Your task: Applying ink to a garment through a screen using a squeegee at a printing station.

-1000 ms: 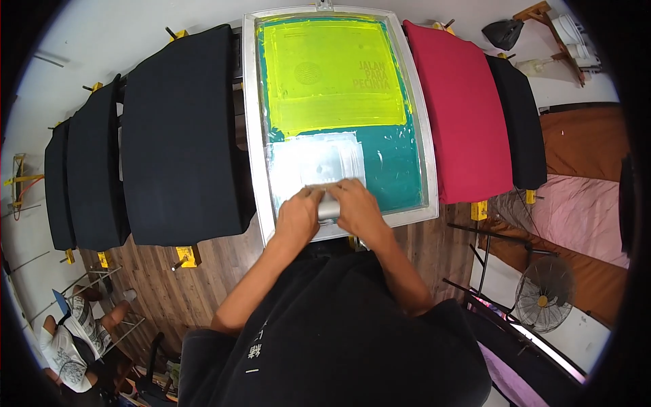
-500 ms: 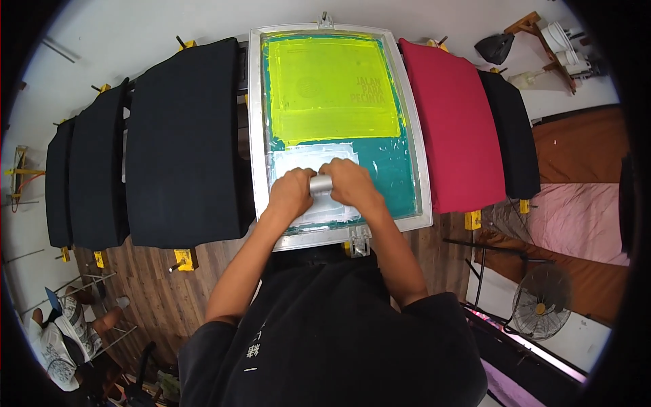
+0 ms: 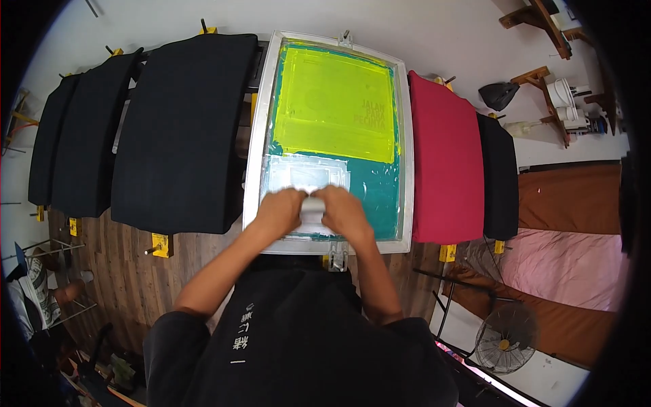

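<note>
Both hands grip a pale squeegee (image 3: 312, 207) over the near left part of a screen printing frame. My left hand (image 3: 278, 211) is closed around its left end, and my right hand (image 3: 344, 211) around its right end. The squeegee is slightly blurred, and its lower edge is hidden. White ink (image 3: 305, 171) coats the mesh around and beyond the hands. The silver frame (image 3: 256, 169) surrounds teal mesh (image 3: 376, 207), whose far part carries a large yellow-green area (image 3: 336, 102) with faint lettering.
Black fabric-covered boards (image 3: 182, 136) line the left side. On the right are a red board (image 3: 447, 163) and another black one (image 3: 498, 176). Metal clamps (image 3: 338, 259) sit at the frame's ends. A fan (image 3: 505, 339) stands at lower right; a seated person (image 3: 41, 292) is at far left.
My hands and the squeegee have slid a little nearer to me over the white ink, both still gripping. The whole view has also shifted and turned slightly.
</note>
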Tool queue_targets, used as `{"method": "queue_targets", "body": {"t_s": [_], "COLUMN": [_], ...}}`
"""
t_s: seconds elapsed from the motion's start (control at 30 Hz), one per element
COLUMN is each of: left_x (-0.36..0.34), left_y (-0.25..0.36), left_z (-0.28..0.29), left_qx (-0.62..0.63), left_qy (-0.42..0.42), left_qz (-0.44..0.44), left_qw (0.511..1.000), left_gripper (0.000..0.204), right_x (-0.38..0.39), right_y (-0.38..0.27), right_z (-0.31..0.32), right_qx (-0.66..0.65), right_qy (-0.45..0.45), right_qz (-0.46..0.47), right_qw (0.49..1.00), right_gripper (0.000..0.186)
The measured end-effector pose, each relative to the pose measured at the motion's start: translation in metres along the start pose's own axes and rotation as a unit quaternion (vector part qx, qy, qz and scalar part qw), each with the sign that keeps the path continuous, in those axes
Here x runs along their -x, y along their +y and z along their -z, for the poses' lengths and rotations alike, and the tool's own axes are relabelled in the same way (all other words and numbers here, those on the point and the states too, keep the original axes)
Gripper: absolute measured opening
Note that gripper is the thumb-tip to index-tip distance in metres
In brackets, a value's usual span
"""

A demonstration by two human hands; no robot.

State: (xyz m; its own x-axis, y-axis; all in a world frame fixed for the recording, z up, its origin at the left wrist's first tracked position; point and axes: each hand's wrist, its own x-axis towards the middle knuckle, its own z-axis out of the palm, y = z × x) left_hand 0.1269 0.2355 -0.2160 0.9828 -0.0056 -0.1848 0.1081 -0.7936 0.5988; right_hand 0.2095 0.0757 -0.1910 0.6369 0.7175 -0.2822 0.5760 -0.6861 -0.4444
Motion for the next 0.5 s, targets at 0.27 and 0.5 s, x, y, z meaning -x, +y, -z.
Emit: {"method": "queue_targets", "body": {"t_s": [0.27,0.5], "left_x": [-0.079,-0.066], "left_y": [-0.017,-0.012], "left_z": [0.024,0.015], "left_qx": [-0.005,-0.028], "left_qy": [-0.058,-0.014], "left_qz": [0.061,0.05], "left_qw": [0.996,0.998], "left_gripper": [0.03,0.038], "right_x": [-0.077,-0.07], "right_y": [0.026,0.027], "right_z": [0.021,0.006], "right_qx": [0.029,0.006], "right_qy": [-0.038,-0.009], "right_qz": [-0.01,-0.018], "right_qw": [0.999,1.0], "right_gripper": [0.033,0.039]}}
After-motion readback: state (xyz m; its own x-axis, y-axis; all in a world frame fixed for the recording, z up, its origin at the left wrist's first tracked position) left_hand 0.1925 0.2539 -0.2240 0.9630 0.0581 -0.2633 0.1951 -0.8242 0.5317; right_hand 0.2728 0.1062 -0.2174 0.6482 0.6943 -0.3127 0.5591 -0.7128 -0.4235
